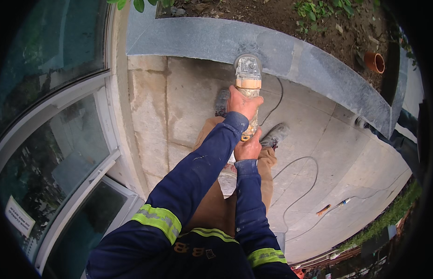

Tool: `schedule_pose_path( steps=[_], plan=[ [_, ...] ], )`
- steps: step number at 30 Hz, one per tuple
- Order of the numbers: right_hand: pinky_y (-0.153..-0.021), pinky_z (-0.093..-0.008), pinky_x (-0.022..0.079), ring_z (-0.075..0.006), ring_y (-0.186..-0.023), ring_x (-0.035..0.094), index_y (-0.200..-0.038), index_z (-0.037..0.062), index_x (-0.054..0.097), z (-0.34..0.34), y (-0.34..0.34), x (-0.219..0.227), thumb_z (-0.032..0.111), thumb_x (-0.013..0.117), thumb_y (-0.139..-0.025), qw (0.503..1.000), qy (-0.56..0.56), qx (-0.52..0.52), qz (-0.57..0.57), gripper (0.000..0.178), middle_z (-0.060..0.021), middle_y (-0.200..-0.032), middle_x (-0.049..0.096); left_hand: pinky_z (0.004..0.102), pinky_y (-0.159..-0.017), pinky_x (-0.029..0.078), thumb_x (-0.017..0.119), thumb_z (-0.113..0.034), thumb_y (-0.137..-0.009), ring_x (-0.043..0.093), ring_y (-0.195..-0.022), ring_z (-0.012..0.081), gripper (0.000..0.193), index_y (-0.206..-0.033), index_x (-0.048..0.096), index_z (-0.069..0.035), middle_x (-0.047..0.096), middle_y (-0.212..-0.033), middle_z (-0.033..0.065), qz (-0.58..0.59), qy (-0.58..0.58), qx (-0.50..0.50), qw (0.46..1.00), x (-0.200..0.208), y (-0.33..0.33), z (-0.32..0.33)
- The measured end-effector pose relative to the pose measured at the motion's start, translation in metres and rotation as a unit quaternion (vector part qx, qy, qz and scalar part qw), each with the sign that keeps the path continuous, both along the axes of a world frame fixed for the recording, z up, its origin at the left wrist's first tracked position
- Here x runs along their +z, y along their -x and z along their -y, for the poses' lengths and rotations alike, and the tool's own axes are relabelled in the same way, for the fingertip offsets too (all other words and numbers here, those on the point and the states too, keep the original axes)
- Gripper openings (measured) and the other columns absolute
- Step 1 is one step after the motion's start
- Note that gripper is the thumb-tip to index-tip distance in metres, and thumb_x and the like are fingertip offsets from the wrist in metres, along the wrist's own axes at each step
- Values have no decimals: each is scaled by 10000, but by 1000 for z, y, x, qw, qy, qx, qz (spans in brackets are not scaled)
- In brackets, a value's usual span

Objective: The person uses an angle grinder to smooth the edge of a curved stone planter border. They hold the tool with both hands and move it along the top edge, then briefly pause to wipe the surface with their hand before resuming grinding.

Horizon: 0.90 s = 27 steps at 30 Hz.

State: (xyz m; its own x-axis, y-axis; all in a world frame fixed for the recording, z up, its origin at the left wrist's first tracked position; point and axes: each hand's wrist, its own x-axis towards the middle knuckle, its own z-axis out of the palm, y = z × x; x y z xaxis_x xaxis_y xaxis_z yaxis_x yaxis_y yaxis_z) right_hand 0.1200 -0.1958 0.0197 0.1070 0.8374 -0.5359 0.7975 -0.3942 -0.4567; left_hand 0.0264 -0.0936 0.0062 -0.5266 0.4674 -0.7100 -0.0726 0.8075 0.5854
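- Yellow-and-grey, dust-caked angle grinder (250, 85): sits ahead of the body, its head and round disc (238, 59) over the near edge of the curved, grey stone coping (204, 41). Contact between disc and stone cannot be told from this angle.
- Handling, judged: fairly heavy for its length, with weight toward the metal head; rigid casing. Dust coating may make it slick. Likely to kick or vibrate if running; whether the disc spins is not clear.
- Hold points, judged: the mid-body barrel and the rear end suit a two-handed grip; keep fingers well back from the disc.
- Left hand (243, 103): bare, wrapped around the barrel just behind the head, thumb lying across toward the right.
- Right hand (248, 149): bare, curled about the rear end, thumb along the right side; its finger wrap is partly hidden.
- Arms: left forearm slants up and rightward from the lower left; right forearm rises more steeply, elbow nearer the trunk.
- Thin dark cable (281, 95): loops just beside the grinder; attachment not discernible.
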Motion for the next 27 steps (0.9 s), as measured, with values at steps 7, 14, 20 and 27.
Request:
schedule_pose_path(
  steps=[7,14,20,27],
  plan=[
    [-680,-528,503,-501,-767,631,-1326,4,336,-14,-3,-11,131,713,-741,1000,1,12,5,707,-308,-783,639,416,-885,500,812,-267,-624,647,-990,365,694,-1131,456,49,643,-1055,250,-7,-10,17,1000,-6,-3,-11],
    [-684,-530,502,-503,-774,631,-1321,-11,332,-4,-5,-3,128,704,-750,1000,1,16,1,696,-312,-786,637,421,-884,501,809,-275,-625,646,-983,374,712,-1142,447,56,641,-1049,260,-10,28,-5,1000,1,-4,-1],
    [-690,-533,499,-508,-778,626,-1316,-28,331,-20,-6,-5,104,689,-740,1000,-12,10,2,691,-322,-785,632,423,-889,499,813,-274,-622,646,-986,376,718,-1140,443,58,640,-1052,260,-9,-6,1,1000,-3,-7,-18],
    [-674,-534,497,-505,-752,623,-1346,-12,324,-11,-5,-10,146,708,-742,999,-4,24,-22,733,-308,-780,637,441,-890,493,790,-271,-632,635,-994,406,712,-1144,421,58,632,-1049,283,-6,-11,15,1000,-2,1,-4]
  ],
)
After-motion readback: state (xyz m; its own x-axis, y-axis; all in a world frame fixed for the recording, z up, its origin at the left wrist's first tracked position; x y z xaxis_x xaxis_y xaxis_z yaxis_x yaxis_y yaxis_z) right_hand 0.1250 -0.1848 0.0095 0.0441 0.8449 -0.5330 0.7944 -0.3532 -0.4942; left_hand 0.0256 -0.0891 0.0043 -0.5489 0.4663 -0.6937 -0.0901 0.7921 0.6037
